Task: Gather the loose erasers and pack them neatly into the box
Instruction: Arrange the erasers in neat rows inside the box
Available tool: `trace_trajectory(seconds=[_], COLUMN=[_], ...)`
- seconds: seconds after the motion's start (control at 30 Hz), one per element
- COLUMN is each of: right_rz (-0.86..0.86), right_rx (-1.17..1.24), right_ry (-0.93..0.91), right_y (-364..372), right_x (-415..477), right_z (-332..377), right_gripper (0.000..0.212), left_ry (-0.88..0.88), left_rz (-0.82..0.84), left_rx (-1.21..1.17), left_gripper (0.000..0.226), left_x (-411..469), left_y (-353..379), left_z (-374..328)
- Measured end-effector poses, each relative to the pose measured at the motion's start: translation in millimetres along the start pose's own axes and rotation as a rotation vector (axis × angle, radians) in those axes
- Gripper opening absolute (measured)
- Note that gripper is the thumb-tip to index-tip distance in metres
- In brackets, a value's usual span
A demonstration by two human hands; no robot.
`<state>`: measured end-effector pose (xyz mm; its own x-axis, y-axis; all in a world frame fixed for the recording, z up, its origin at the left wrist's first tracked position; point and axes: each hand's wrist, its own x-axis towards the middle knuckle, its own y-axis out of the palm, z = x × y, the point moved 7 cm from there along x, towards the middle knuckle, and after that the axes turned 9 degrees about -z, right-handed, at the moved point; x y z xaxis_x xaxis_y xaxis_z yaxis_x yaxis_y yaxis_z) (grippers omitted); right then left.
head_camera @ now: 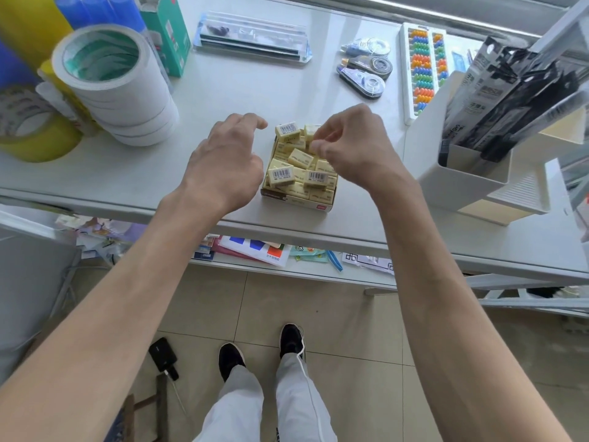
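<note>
**Table** (223, 90): white top. It carries the box near its front edge.

**Tape rolls** (127, 100): a white stack, well left of the box and farther back.

**Organizer** (459, 183): a white tray of black packets, near the box on its right.

**Box** (296, 199): open card carton. It is full above the rim.

**Left hand** (223, 164): just left of the box. The fingers are loosely bent and a little spread, and they hold nothing. The forefinger reaches toward the box's far left corner.

**Right hand** (353, 145): over the box's far right side. The fingers are curled, with thumb and forefinger drawn together at the corner eraser (309, 130). Whether they actually grip it cannot be told.

**Erasers** (301, 157): yellow, in wrappers, some with the barcode up. The lower layer sits in rows in the box. The top ones lie tilted and crooked on it. None shows loose on the table beside the box.

**Risks, as judged:**
- The heap stands proud of the rim, so a nudge from either hand may tip a top eraser over the box's wall, and at the near side on over the table edge.
- Pressing a tilted eraser down without squaring it first may wedge it or bulge the card.
- The box is light and nothing steadies it, so it may slide.
</note>
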<state>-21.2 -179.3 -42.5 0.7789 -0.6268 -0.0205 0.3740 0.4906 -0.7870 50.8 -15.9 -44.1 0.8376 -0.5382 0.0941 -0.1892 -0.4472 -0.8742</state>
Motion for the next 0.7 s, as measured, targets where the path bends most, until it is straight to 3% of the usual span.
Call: trace_trajectory(seconds=[0.23, 0.7], right_rz=[-0.007, 0.015], right_rx=[-0.024, -0.078], right_ry=[0.01, 0.107], right_y=[19, 22], right_x=[5, 5], right_z=[7, 10], right_gripper=[0.026, 0.008], left_ry=[0.006, 0.0], left_rz=[0.0, 0.0], left_rx=[0.009, 0.01], left_gripper=[0.052, 0.049], left_x=[-1, -6], left_y=[1, 3], left_z=[6, 10])
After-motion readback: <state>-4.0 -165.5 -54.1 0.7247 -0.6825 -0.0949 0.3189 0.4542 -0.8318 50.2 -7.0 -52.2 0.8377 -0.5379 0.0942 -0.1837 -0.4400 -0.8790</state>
